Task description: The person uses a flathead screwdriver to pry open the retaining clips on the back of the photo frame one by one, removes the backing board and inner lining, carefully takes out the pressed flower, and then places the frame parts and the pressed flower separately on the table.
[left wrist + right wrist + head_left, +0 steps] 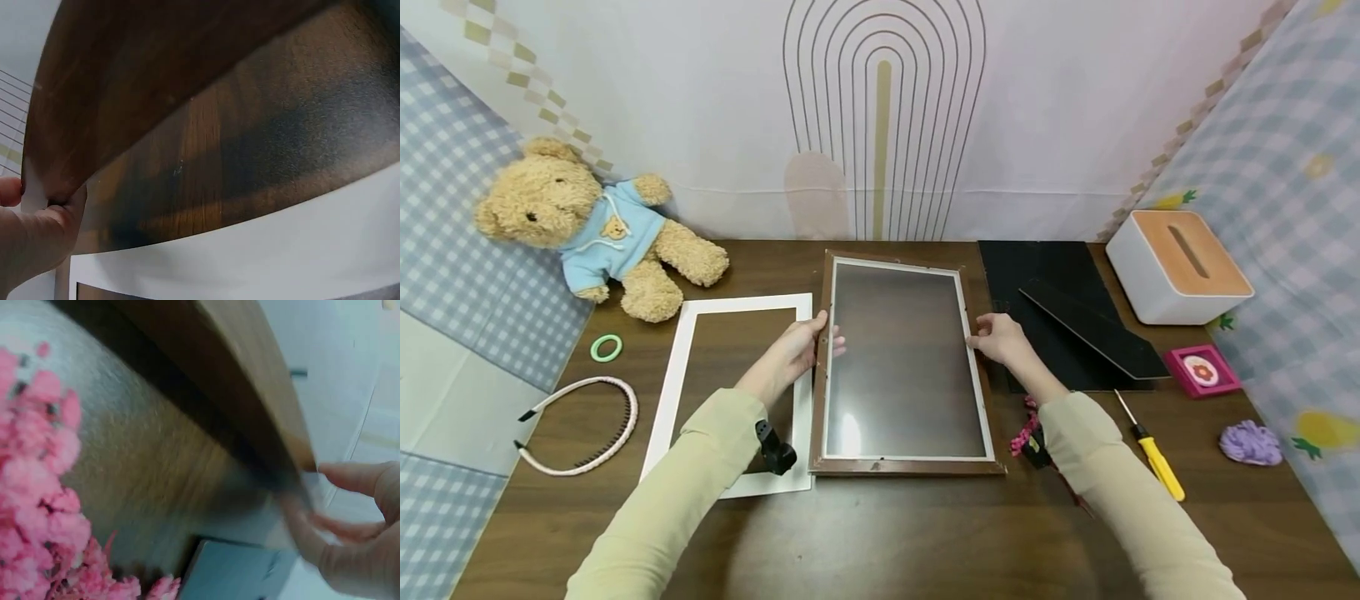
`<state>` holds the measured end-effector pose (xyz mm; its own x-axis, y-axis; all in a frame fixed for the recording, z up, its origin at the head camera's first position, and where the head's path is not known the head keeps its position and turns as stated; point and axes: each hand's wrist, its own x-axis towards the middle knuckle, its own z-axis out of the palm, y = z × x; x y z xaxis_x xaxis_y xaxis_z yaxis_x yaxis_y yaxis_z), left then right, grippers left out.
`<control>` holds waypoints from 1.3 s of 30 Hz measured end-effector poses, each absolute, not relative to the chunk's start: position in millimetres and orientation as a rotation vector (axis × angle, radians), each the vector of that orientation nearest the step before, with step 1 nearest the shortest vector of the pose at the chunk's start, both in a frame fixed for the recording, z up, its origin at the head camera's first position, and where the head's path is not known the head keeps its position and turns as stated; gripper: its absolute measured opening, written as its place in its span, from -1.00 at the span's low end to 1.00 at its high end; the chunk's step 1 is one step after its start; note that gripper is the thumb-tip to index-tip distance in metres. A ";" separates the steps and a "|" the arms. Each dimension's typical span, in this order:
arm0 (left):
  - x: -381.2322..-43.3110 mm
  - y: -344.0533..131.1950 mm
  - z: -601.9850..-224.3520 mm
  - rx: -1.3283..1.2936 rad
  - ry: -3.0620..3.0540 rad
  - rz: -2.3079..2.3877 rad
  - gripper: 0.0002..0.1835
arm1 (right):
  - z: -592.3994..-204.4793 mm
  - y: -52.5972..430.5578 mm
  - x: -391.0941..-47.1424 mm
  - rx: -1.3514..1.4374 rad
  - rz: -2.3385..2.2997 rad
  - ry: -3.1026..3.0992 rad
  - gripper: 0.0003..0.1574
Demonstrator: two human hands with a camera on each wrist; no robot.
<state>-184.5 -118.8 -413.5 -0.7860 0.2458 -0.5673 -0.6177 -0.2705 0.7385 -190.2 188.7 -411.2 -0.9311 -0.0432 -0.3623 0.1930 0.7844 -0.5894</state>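
A brown picture frame (910, 467) with a clear pane (902, 358) and a white inner border lies in front of me. My left hand (793, 350) grips its left side, thumb on top, with fingers showing through the pane from beneath. In the left wrist view that side of the frame (125, 81) is raised off the table. My right hand (1000, 337) pinches the right side between thumb and fingers; the right wrist view is blurred there. Partly under my left forearm lies a white mat border (743, 305). A black backing board (1037, 267) lies beyond my right hand.
A black stand flap (1090, 329) slants over the board. Pink flowers (1021, 440) lie by my right wrist, a yellow screwdriver (1161, 467) farther right. Around the edges are a tissue box (1180, 262), pink case (1204, 372), purple scrunchie (1251, 442), headband (632, 408), green ring (606, 348) and teddy bear (610, 233).
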 end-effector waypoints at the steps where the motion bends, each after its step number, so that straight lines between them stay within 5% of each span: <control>1: -184.9 -119.1 -413.9 -0.467 1.435 2.099 -0.55 | -410.1 184.8 -187.2 0.046 -0.902 2.678 -0.30; 9: -187.5 -121.7 -408.8 -0.429 1.390 2.119 -0.37 | -400.6 122.0 -140.0 -0.971 -0.890 2.742 -0.04; 16: -186.9 -119.5 -406.7 -0.436 1.400 2.069 -0.40 | -396.7 86.1 -110.2 -1.386 -0.572 2.626 0.30; 23: -187.3 -121.5 -409.7 -0.441 1.356 2.056 -0.93 | -396.6 81.3 -107.2 -1.530 -0.415 2.643 0.10; 30: -190.3 -123.6 -417.5 -0.359 1.497 1.869 -0.41 | -389.0 87.5 -111.8 -2.070 -0.529 2.769 -0.40; 34: -187.7 -124.0 -415.3 -0.358 1.565 1.761 -0.55 | -383.8 95.9 -117.6 -2.218 -0.686 2.863 -0.59; 39: -184.8 -123.1 -409.5 -0.309 1.583 1.748 -0.73 | -381.5 114.5 -118.0 -2.330 -0.458 2.803 -0.57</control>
